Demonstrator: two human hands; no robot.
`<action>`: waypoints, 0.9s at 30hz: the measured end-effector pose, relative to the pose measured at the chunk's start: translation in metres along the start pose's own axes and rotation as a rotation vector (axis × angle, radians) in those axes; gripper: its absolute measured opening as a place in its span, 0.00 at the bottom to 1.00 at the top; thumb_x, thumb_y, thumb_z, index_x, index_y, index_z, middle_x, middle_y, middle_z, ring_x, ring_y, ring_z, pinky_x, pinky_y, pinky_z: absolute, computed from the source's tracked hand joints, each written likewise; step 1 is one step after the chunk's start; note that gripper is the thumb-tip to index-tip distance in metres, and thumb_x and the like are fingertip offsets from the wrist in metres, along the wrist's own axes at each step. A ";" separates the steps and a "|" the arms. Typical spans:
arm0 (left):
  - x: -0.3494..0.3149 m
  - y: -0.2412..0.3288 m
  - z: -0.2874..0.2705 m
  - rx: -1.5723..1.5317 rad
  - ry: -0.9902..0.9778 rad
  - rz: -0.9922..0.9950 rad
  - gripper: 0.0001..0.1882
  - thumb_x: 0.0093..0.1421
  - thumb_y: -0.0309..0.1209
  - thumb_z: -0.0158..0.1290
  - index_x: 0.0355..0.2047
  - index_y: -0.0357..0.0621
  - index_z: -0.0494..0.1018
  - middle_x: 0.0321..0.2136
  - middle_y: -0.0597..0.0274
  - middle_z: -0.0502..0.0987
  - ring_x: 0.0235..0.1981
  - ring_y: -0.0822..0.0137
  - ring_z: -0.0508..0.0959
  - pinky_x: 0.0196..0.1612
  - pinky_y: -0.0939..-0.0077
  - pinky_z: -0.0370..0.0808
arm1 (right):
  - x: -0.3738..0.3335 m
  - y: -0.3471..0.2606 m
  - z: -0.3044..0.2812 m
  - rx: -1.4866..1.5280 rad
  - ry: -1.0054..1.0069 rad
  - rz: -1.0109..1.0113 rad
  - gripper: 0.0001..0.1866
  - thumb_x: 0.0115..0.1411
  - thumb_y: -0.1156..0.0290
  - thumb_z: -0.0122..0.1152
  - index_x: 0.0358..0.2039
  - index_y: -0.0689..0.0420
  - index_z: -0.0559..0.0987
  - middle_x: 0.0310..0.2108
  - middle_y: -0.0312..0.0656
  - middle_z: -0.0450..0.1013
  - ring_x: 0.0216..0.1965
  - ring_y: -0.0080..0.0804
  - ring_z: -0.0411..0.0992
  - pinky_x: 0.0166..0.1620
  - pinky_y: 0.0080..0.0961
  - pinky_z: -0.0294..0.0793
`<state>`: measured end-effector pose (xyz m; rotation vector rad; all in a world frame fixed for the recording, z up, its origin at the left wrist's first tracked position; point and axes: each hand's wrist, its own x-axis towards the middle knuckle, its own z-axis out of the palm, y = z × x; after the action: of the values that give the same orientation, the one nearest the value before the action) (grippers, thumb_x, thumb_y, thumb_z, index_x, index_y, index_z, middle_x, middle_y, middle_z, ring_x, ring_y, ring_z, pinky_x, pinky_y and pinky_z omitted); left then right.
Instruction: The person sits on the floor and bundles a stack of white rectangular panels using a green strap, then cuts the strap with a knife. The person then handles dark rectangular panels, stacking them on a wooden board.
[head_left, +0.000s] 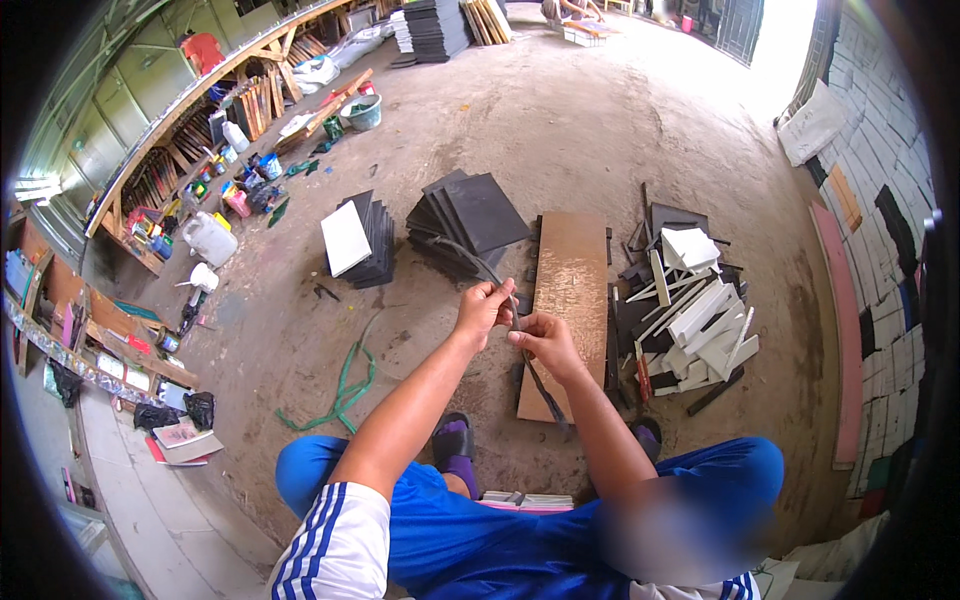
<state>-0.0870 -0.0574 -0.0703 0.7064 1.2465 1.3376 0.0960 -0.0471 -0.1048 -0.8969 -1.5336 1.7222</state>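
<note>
Blue legwear [480,530] nearest, knees spread, dark sandal [452,440] on the floor [560,120]. Dark strip [486,266] held up between both hands: right hand [543,338] grips it with thumb and fingers, left hand [487,311] grips it just beside, slightly farther out. Strip's lower end hangs over the near edge of a brown board [578,262], its upper end reaches toward the black sheets; contact there, cannot tell. Board lies lengthwise on the floor, surface scuffed pale. Green strap [340,400] loosely looped left of the board. Heap of white offcuts [700,315] mixed with dark pieces off the board's right edge. Beyond the hands, fanned stack of black sheets [490,212] near the board's far left corner; second dark stack [378,245] left of it, white piece [346,239] on top. Farther, grey-green bucket [362,115] toward the floor's left edge; tall black stack [436,30] at the far edge.
</note>
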 end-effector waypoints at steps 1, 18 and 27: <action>-0.001 -0.001 0.002 0.019 -0.030 -0.002 0.19 0.67 0.47 0.62 0.41 0.40 0.80 0.29 0.67 0.81 0.23 0.77 0.76 0.29 0.81 0.75 | 0.000 -0.001 0.002 0.021 0.049 -0.016 0.10 0.66 0.70 0.69 0.42 0.62 0.82 0.32 0.35 0.81 0.31 0.22 0.77 0.33 0.19 0.74; -0.019 -0.009 0.002 0.209 -0.121 0.065 0.14 0.71 0.39 0.57 0.46 0.41 0.81 0.30 0.70 0.81 0.29 0.79 0.78 0.32 0.81 0.74 | 0.008 0.005 -0.003 0.101 0.075 -0.017 0.04 0.68 0.76 0.65 0.39 0.60 0.77 0.32 0.33 0.76 0.33 0.18 0.72 0.36 0.20 0.73; -0.012 -0.005 0.000 -0.001 0.062 0.161 0.11 0.72 0.35 0.56 0.36 0.42 0.79 0.29 0.68 0.81 0.27 0.78 0.80 0.33 0.80 0.78 | 0.007 0.005 -0.018 -0.093 -0.069 -0.018 0.14 0.63 0.67 0.72 0.42 0.64 0.81 0.35 0.38 0.79 0.39 0.24 0.76 0.43 0.24 0.75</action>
<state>-0.0827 -0.0696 -0.0716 0.7830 1.2590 1.5011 0.1067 -0.0319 -0.1118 -0.8753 -1.6741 1.6962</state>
